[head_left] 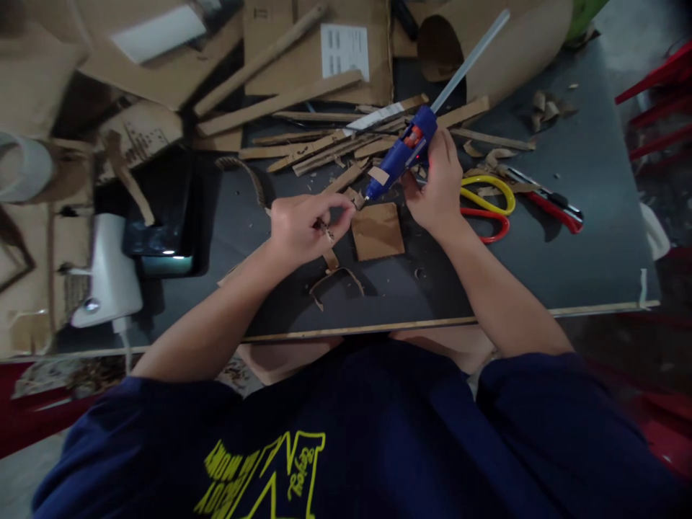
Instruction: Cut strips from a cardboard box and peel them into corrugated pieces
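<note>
My right hand (pixel 440 180) is closed round a blue glue gun (pixel 400 155) with a long clear glue stick (pixel 470 61) standing out of its back. The gun's nozzle points down and left, close to the fingertips of my left hand (pixel 311 225). Thumb and forefinger of that hand pinch a small piece of cardboard (pixel 354 197) right by the nozzle; whether they touch it I cannot tell. Just below the nozzle a square of cardboard (pixel 378 232) lies flat on the dark table (pixel 432 288). A curled cardboard strip (pixel 338 275) lies below my left hand.
Scissors with yellow and red handles (pixel 489 209) and a red utility knife (pixel 551 205) lie right of my right hand. Several cardboard strips (pixel 324 148) are heaped behind the gun. At left are a black device (pixel 159 209), a white charger-like block (pixel 111 274) and a tape roll (pixel 24 167).
</note>
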Demonstrator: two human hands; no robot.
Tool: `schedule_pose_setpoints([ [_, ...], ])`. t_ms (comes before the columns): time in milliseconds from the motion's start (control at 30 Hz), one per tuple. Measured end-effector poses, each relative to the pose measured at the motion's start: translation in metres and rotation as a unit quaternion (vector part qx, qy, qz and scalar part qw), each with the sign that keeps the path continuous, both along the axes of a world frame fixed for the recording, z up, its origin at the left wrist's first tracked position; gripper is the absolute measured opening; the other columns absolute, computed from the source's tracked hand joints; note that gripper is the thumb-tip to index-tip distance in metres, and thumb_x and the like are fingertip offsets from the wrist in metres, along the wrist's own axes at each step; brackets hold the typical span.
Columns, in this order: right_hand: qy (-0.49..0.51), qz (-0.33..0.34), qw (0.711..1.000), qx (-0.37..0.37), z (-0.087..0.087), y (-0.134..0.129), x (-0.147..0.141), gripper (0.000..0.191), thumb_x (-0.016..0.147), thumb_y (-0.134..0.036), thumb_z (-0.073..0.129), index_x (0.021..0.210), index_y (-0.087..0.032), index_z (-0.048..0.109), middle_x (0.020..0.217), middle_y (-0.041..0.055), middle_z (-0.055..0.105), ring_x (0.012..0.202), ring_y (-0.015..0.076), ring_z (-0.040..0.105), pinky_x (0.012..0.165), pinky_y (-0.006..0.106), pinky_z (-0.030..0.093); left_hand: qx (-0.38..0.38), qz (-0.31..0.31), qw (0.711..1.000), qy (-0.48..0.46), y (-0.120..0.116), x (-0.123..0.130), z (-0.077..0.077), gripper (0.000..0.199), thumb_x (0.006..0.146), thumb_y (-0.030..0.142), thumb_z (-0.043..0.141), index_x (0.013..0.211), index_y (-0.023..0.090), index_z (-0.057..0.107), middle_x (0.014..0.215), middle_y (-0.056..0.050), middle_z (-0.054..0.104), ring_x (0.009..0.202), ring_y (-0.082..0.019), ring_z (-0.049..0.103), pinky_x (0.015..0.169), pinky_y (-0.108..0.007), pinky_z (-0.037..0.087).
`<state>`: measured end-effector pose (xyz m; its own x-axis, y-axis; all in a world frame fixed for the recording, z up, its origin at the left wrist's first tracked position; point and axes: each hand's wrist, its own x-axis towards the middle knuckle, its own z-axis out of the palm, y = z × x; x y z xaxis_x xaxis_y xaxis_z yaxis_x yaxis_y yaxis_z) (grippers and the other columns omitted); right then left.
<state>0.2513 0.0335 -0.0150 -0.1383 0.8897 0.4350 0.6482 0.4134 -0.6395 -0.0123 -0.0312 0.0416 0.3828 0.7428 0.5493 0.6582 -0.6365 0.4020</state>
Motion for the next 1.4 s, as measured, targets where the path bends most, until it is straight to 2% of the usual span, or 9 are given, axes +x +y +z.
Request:
schedule_pose_setpoints([
  [167,0.021,-0.021,1.0,0.009,0.0,0.0,-0.001,0.067,0.085,-0.069,0.057,0.142,-0.036,0.044,0.149,0.011,0.048,0.151,0.0378,0.033,0.124,0.065,0.03,-0.074,0.03,0.992,-0.095,0.002,-0.002,0.0,0.025,0.092,0.04,0.062,0.088,0.021,0.077,0.052,0.003,0.054,0.049,-0.009,0.051,0.053,-0.023,0.043],
  [300,0.016,-0.016,1.0,0.009,0.004,0.0,-0.002,0.068,0.083,-0.068,0.059,0.142,-0.035,0.046,0.147,0.0106,0.051,0.149,0.0382,0.037,0.123,0.063,0.031,-0.122,0.049,0.983,-0.128,0.007,-0.003,-0.001,0.028,0.092,0.046,0.064,0.086,0.022,0.076,0.051,0.004,0.049,0.05,-0.01,0.049,0.054,-0.025,0.044],
  [533,0.024,-0.019,0.999,0.015,0.01,-0.003,-0.004,0.065,0.085,-0.069,0.055,0.14,-0.035,0.048,0.145,0.0118,0.055,0.143,0.038,0.045,0.117,0.063,0.04,-0.131,0.004,0.969,-0.208,0.014,0.0,-0.009,0.029,0.087,0.048,0.072,0.08,0.02,0.075,0.049,0.006,0.038,0.046,-0.008,0.04,0.049,-0.024,0.037],
  [667,0.021,-0.017,0.999,0.032,0.012,-0.006,-0.006,0.061,0.087,-0.069,0.053,0.138,-0.036,0.051,0.141,0.0109,0.058,0.138,0.0365,0.051,0.113,0.061,0.046,-0.139,-0.007,0.97,-0.2,0.012,0.002,-0.014,0.022,0.086,0.039,0.074,0.081,0.018,0.076,0.05,0.005,0.046,0.047,-0.007,0.04,0.048,-0.022,0.034],
  [833,-0.006,0.008,0.997,0.075,0.012,-0.006,-0.005,0.055,0.091,-0.061,0.05,0.139,-0.034,0.049,0.139,0.0115,0.06,0.135,0.0335,0.054,0.115,0.059,0.045,-0.122,-0.019,0.972,-0.202,0.009,0.002,-0.017,0.016,0.088,0.033,0.072,0.083,0.019,0.077,0.063,0.001,0.066,0.052,-0.008,0.05,0.051,-0.023,0.041],
  [1000,0.013,0.009,0.999,0.036,0.01,-0.007,-0.005,0.06,0.087,-0.059,0.057,0.141,-0.036,0.047,0.145,0.0109,0.056,0.141,0.0351,0.049,0.117,0.061,0.043,-0.078,-0.03,0.98,-0.182,0.008,0.002,-0.016,0.011,0.089,0.027,0.07,0.085,0.022,0.079,0.073,-0.001,0.075,0.054,-0.009,0.059,0.052,-0.022,0.045],
  [1167,0.027,0.014,0.999,0.039,0.007,-0.007,-0.006,0.059,0.088,-0.06,0.055,0.142,-0.037,0.047,0.146,0.0111,0.055,0.142,0.0353,0.048,0.117,0.061,0.042,-0.032,-0.04,0.988,-0.145,0.005,0.002,-0.013,0.011,0.09,0.024,0.069,0.088,0.019,0.079,0.074,-0.001,0.077,0.06,-0.01,0.067,0.057,-0.02,0.05],
  [1400,0.013,-0.002,1.0,0.026,0.008,-0.007,-0.005,0.062,0.088,-0.064,0.055,0.142,-0.037,0.045,0.148,0.0107,0.054,0.145,0.0351,0.044,0.116,0.061,0.044,-0.016,-0.029,0.996,-0.086,0.004,0.0,-0.011,0.017,0.092,0.027,0.065,0.088,0.019,0.08,0.068,-0.001,0.074,0.056,-0.01,0.064,0.057,-0.021,0.049],
])
